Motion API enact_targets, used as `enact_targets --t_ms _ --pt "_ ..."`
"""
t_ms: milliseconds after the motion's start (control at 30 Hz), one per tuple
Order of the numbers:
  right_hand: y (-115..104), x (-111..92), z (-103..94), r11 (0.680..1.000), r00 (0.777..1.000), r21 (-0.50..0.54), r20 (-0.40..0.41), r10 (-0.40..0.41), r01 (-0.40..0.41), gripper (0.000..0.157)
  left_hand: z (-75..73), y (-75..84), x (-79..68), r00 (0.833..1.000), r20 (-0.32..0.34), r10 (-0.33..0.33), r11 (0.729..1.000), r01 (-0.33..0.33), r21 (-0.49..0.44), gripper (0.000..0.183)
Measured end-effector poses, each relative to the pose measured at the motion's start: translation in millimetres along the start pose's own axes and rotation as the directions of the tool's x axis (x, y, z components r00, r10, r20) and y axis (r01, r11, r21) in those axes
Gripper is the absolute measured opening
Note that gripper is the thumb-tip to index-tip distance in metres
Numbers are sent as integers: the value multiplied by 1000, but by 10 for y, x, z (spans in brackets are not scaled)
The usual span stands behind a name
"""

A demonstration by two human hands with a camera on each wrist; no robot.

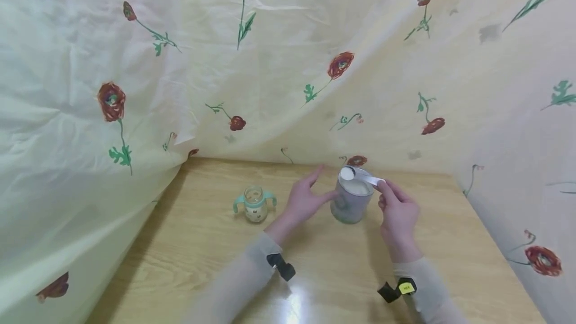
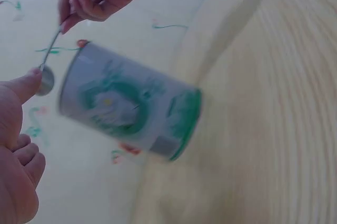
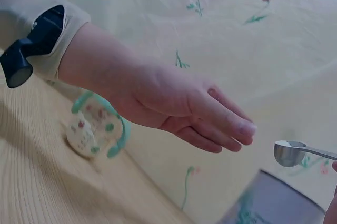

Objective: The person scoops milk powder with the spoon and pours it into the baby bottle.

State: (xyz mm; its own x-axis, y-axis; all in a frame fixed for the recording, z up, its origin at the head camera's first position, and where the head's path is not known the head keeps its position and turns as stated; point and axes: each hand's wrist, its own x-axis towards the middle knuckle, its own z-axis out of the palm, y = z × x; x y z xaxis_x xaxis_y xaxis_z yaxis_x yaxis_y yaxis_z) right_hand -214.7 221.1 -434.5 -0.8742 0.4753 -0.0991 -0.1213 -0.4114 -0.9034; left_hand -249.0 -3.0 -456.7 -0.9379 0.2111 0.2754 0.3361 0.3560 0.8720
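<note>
A grey-white can [image 1: 347, 209] with a green printed pattern stands on the table, its top uncovered and pale contents showing. Above its mouth, my right hand [image 1: 399, 211] pinches the handle of a metal measuring spoon [image 1: 371, 180], whose round bowl [image 3: 288, 153] carries white powder. Left of the can is my left hand [image 1: 308, 201], its fingers extended and holding nothing. In the right wrist view those fingertips lie a small gap from the spoon's bowl. The can [image 2: 131, 103] looks blurred in the left wrist view.
A small baby bottle [image 1: 255, 212] with two mint-green handles stands lidless on the wooden table [image 1: 216, 264], left of my left hand. Behind and along both sides hangs a pale cloth [image 1: 279, 89] printed with red flowers. Each wrist wears a dark strap.
</note>
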Motion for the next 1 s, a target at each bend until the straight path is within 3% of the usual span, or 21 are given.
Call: enact_targets --t_ms 300,467,700,900,1000 --pt "13 -262 285 998 996 67 84 -9 4 6 -756 -46 -283 990 -7 142 986 -141 89 88" --pt "81 -393 426 999 991 32 131 12 -16 7 -1127 -224 -452 993 -46 113 985 -106 133 90" --pt "273 -527 596 998 979 -56 198 51 -41 2 -1530 -495 -608 995 -72 69 992 -61 107 91" --pt "493 -633 758 996 966 -32 244 87 -82 7 -1745 -716 -701 999 -42 29 994 -24 109 89" --pt "576 -690 862 994 962 -49 253 104 -94 19 -1800 -802 -717 1000 -5 15 996 -15 92 88"
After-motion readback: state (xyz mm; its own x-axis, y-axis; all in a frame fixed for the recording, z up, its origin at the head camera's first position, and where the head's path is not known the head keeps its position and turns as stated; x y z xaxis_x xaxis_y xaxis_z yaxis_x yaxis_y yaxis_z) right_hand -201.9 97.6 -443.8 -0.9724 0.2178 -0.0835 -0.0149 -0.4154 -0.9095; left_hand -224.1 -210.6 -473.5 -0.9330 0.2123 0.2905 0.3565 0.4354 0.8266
